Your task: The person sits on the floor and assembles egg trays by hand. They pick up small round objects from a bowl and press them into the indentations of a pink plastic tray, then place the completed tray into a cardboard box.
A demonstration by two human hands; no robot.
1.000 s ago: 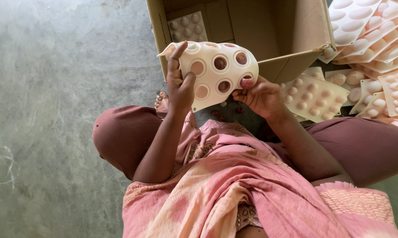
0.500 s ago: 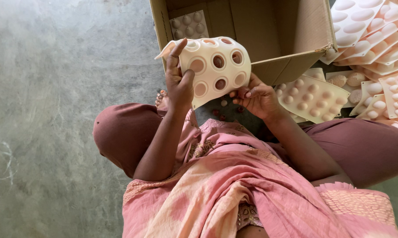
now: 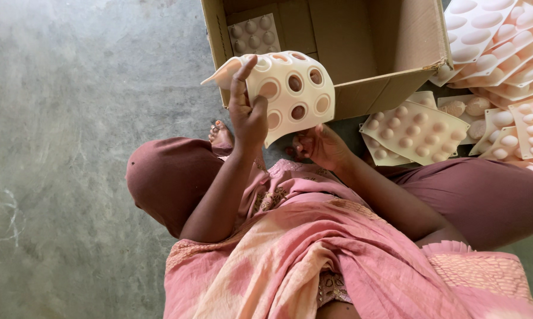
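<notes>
A cream flexible mould sheet [image 3: 290, 91] with round cavities is held up in front of an open cardboard box [image 3: 390, 82]. My left hand [image 3: 247, 112] grips its left edge, index finger raised along the sheet. Just below the sheet's lower right corner, my right hand [image 3: 319, 146] has curled fingers and has come off it. Whether it holds anything small I cannot tell.
One mould [image 3: 253, 33] leans inside the box. Several more moulds [image 3: 503, 53] are heaped on the floor at the right, one with small domes [image 3: 414, 130] nearest my right hand. Grey concrete floor [image 3: 71, 118] stretches left. My knees and pink cloth fill the foreground.
The mould has shifted slightly up and left in my left hand. My right hand has let go of its lower right edge and dropped below it.
</notes>
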